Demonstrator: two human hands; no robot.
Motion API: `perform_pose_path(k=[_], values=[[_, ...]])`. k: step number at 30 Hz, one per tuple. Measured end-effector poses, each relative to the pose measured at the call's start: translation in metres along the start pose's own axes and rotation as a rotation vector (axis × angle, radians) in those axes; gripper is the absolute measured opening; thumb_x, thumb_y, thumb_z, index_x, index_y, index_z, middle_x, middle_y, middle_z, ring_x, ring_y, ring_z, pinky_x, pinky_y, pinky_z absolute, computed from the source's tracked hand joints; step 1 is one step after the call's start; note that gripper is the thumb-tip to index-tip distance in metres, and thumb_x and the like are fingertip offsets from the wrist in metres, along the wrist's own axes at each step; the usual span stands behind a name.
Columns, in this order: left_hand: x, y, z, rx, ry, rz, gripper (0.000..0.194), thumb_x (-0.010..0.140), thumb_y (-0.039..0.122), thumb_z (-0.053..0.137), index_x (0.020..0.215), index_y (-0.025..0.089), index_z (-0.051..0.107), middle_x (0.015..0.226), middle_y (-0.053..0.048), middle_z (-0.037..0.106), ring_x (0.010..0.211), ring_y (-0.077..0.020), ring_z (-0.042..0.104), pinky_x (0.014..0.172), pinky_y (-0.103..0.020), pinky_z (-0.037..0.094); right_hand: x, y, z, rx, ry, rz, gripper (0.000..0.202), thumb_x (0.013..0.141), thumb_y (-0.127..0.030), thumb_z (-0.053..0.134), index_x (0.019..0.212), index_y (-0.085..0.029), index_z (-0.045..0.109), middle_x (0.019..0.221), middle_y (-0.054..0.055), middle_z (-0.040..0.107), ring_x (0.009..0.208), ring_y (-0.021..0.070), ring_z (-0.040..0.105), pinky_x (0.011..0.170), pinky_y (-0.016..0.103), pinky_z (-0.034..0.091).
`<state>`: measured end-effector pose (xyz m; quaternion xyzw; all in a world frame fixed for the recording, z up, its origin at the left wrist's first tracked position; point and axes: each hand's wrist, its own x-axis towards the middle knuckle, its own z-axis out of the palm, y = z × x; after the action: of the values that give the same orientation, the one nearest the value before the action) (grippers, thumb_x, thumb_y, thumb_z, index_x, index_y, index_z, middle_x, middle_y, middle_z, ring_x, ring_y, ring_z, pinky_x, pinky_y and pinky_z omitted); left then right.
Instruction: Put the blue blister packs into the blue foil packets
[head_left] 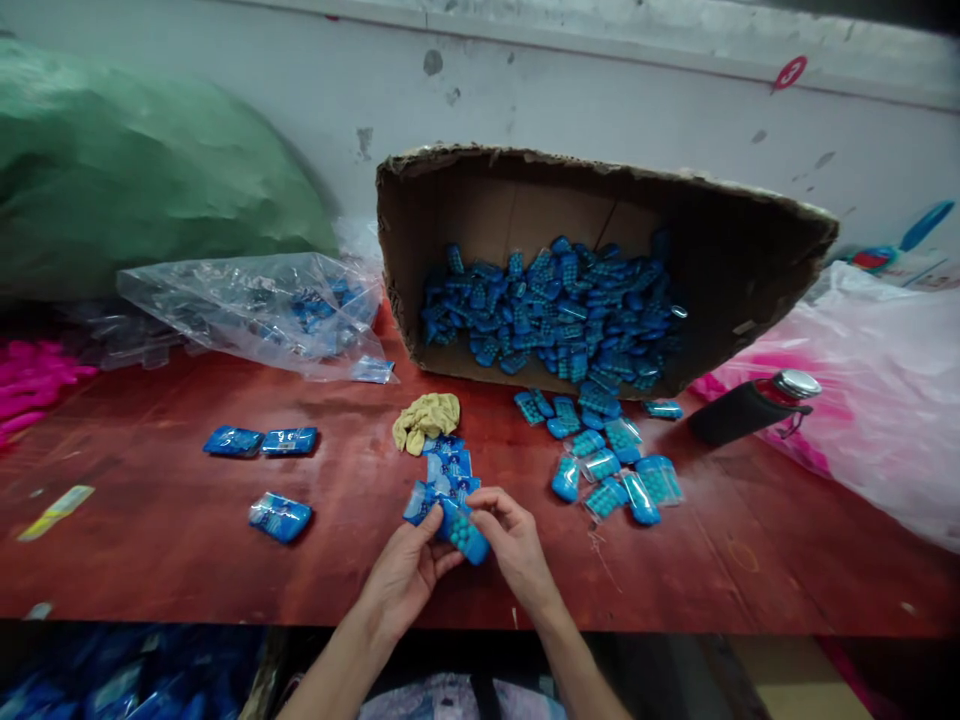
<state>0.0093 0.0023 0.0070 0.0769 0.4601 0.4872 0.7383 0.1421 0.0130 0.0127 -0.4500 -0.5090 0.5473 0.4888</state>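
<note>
My left hand [409, 568] is closed around a small blue packet of turquoise beads [466, 538], thumb on top and fingers underneath. At the packet's upper right edge, the thumb and forefinger of my right hand [519, 545] pinch together; what lies between the fingertips is partly hidden. Just beyond both hands, printed blue cards [450, 464] lie overlapping on the red table [360, 560]. A crumpled yellowish cloth [429, 420] touches their far end. Several more bead packets [604, 465] are scattered to the right.
A tilted cardboard box [750, 290] full of bead packets opens toward me. Finished-looking blue packs [280, 517] lie at left, near a clear plastic bag [247, 310]. A dark bottle [739, 410] leans at right beside a pinkish bag [870, 400]. A green sack [150, 170] stands far left.
</note>
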Motion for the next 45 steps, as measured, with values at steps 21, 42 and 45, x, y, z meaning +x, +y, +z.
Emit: perform_pose_path(k=[21, 42, 45], values=[[-0.006, 0.005, 0.001, -0.010, -0.196, -0.147, 0.020, 0.076, 0.021, 0.056, 0.093, 0.012, 0.062, 0.087, -0.008, 0.069, 0.072, -0.0159, 0.065, 0.069, -0.030, 0.052, -0.003, 0.002, -0.006, -0.028, -0.089, 0.044, 0.040, 0.061, -0.015, 0.067, 0.099, -0.026, 0.060, 0.086, -0.002, 0.053, 0.080, 0.0137, 0.051, 0.077, 0.025, 0.041], [-0.013, -0.008, 0.007, -0.156, -0.262, -0.169, 0.017, 0.078, 0.018, 0.054, 0.087, 0.010, 0.066, 0.083, -0.009, 0.071, 0.077, -0.0172, 0.065, 0.078, -0.032, 0.049, -0.004, 0.001, -0.011, 0.153, -0.214, 0.151, 0.052, 0.059, -0.014, 0.070, 0.108, -0.031, 0.059, 0.102, -0.002, 0.062, 0.091, 0.0183, 0.057, 0.081, 0.029, 0.045], [-0.015, -0.007, 0.011, -0.157, -0.223, -0.167, 0.017, 0.078, 0.019, 0.054, 0.086, 0.011, 0.066, 0.082, -0.009, 0.071, 0.075, -0.0172, 0.065, 0.076, -0.031, 0.049, -0.004, 0.001, -0.012, 0.102, -0.219, 0.107, 0.048, 0.064, -0.016, 0.066, 0.110, -0.030, 0.058, 0.100, -0.002, 0.063, 0.092, 0.0176, 0.057, 0.083, 0.029, 0.043]])
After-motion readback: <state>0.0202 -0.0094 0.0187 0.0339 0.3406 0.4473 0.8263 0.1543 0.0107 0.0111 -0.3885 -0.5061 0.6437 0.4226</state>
